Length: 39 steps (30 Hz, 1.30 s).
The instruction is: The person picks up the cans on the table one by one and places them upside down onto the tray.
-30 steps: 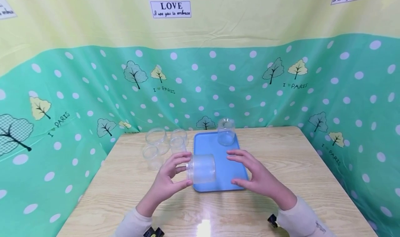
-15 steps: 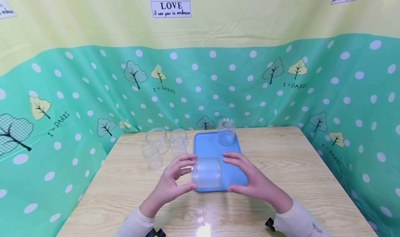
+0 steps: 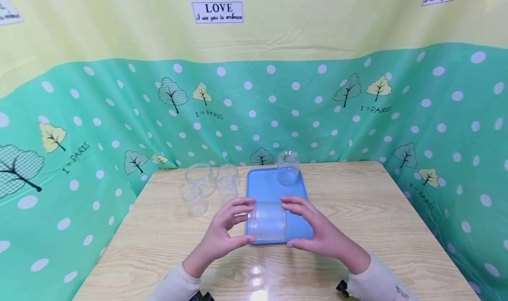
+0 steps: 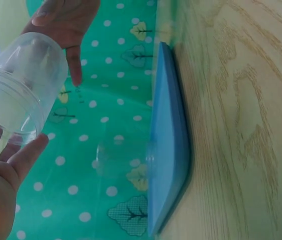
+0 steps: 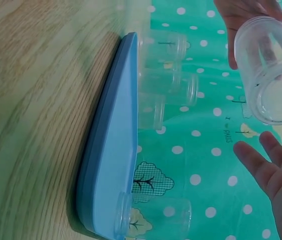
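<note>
Slightly to your right, the clear cylindrical jar (image 3: 267,221) has shifted, held sideways above the blue rectangular tray (image 3: 262,184); your left hand (image 3: 226,230) grips its rim end, your right hand (image 3: 313,226) spreads wide near its base, contact unclear.

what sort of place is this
Probably a small curtained-off tabletop workspace: a printed curtain hangs round the back and sides of a wooden table, where a blue tray and several clear jars stand.
</note>
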Each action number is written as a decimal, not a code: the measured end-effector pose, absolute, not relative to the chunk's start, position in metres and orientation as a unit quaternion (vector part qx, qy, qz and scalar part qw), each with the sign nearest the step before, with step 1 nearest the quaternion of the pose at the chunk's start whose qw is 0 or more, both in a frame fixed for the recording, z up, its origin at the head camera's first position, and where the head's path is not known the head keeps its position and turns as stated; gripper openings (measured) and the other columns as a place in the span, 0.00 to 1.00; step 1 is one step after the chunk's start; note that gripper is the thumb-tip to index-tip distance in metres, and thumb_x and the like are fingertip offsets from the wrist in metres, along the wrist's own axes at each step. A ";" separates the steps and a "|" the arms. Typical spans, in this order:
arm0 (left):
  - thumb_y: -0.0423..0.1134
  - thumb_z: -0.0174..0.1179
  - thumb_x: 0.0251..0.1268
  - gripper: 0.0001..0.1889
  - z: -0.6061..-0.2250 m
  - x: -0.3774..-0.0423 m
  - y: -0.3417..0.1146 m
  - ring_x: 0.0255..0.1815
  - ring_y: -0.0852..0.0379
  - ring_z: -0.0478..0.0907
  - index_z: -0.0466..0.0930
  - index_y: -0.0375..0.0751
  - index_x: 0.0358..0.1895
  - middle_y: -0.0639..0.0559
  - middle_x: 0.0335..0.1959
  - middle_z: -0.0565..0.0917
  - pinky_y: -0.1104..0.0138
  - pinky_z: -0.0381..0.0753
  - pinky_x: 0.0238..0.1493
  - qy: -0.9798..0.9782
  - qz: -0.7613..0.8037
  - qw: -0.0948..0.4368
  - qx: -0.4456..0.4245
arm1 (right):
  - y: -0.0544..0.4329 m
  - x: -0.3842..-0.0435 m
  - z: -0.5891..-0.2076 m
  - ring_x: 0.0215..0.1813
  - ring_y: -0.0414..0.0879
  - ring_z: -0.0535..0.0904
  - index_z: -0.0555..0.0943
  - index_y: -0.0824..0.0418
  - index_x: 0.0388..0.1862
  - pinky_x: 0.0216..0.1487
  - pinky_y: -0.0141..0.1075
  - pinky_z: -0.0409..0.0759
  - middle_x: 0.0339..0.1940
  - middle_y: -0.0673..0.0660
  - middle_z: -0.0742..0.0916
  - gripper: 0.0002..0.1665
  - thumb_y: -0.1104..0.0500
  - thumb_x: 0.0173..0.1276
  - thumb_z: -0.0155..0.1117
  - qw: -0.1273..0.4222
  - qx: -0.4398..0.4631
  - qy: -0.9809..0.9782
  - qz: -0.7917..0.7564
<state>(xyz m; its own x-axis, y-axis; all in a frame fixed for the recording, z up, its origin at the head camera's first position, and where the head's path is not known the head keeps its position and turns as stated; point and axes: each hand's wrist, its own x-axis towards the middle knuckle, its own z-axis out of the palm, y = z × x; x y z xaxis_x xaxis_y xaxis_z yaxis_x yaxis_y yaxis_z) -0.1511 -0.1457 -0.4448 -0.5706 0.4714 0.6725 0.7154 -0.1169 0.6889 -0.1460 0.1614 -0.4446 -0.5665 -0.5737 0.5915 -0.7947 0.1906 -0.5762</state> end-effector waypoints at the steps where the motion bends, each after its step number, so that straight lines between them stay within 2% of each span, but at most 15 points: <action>1: 0.20 0.76 0.47 0.38 -0.445 -0.152 -0.145 0.72 0.44 0.71 0.73 0.33 0.66 0.29 0.69 0.69 0.54 0.84 0.61 -0.656 -0.595 0.103 -0.453 | 0.161 -0.146 -0.444 0.76 0.51 0.67 0.68 0.61 0.76 0.72 0.41 0.75 0.77 0.60 0.69 0.49 0.59 0.57 0.82 0.122 0.450 -0.761 0.452; 8: 0.22 0.76 0.49 0.37 -0.447 -0.153 -0.144 0.71 0.43 0.71 0.73 0.33 0.66 0.29 0.69 0.69 0.53 0.84 0.61 -0.651 -0.597 0.105 -0.457 | 0.160 -0.144 -0.444 0.76 0.50 0.67 0.67 0.62 0.76 0.71 0.42 0.77 0.77 0.63 0.69 0.52 0.63 0.54 0.84 0.128 0.456 -0.751 0.460; 12: 0.21 0.76 0.49 0.37 -0.447 -0.153 -0.142 0.71 0.42 0.71 0.73 0.34 0.66 0.29 0.69 0.69 0.53 0.84 0.61 -0.651 -0.598 0.099 -0.457 | 0.159 -0.145 -0.449 0.77 0.50 0.66 0.67 0.68 0.75 0.70 0.42 0.78 0.75 0.69 0.69 0.54 0.69 0.49 0.84 0.139 0.469 -0.728 0.481; 17: 0.21 0.76 0.49 0.37 -0.447 -0.151 -0.140 0.71 0.42 0.71 0.73 0.34 0.66 0.29 0.69 0.69 0.53 0.84 0.61 -0.650 -0.602 0.093 -0.454 | 0.155 -0.144 -0.452 0.78 0.47 0.64 0.66 0.71 0.73 0.68 0.40 0.79 0.74 0.74 0.67 0.54 0.73 0.48 0.82 0.123 0.469 -0.703 0.520; 20: 0.21 0.76 0.49 0.37 -0.447 -0.151 -0.139 0.72 0.42 0.71 0.73 0.33 0.66 0.29 0.69 0.69 0.53 0.83 0.62 -0.646 -0.607 0.089 -0.453 | 0.153 -0.143 -0.449 0.78 0.46 0.64 0.66 0.70 0.74 0.67 0.40 0.80 0.75 0.73 0.66 0.52 0.74 0.51 0.81 0.113 0.460 -0.701 0.533; 25: 0.22 0.76 0.50 0.36 -0.447 -0.150 -0.139 0.72 0.43 0.71 0.73 0.33 0.66 0.29 0.69 0.69 0.54 0.84 0.62 -0.645 -0.614 0.087 -0.447 | 0.149 -0.144 -0.445 0.76 0.46 0.67 0.68 0.69 0.72 0.63 0.40 0.83 0.74 0.69 0.69 0.50 0.72 0.51 0.82 0.128 0.452 -0.708 0.527; 33: 0.23 0.76 0.50 0.37 -0.448 -0.151 -0.143 0.72 0.43 0.71 0.73 0.37 0.67 0.31 0.70 0.69 0.55 0.85 0.61 -0.657 -0.605 0.094 -0.440 | 0.142 -0.137 -0.424 0.73 0.45 0.70 0.69 0.71 0.69 0.62 0.41 0.84 0.69 0.73 0.71 0.47 0.76 0.49 0.80 0.134 0.451 -0.705 0.531; 39: 0.24 0.77 0.51 0.38 -0.447 -0.152 -0.144 0.73 0.44 0.70 0.71 0.36 0.68 0.32 0.70 0.69 0.55 0.85 0.60 -0.659 -0.601 0.101 -0.441 | 0.145 -0.147 -0.436 0.73 0.47 0.70 0.70 0.68 0.70 0.62 0.41 0.84 0.71 0.69 0.72 0.49 0.72 0.49 0.83 0.132 0.453 -0.707 0.527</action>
<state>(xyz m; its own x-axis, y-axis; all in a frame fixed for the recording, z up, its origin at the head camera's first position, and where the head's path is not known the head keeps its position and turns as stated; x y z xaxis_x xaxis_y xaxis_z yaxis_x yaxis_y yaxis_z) -0.1519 -0.1444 -0.4473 -0.5906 0.4599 0.6631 0.7028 -0.1106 0.7027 -0.1469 0.1450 -0.4357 -0.5543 -0.5012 0.6645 -0.7800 0.0341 -0.6249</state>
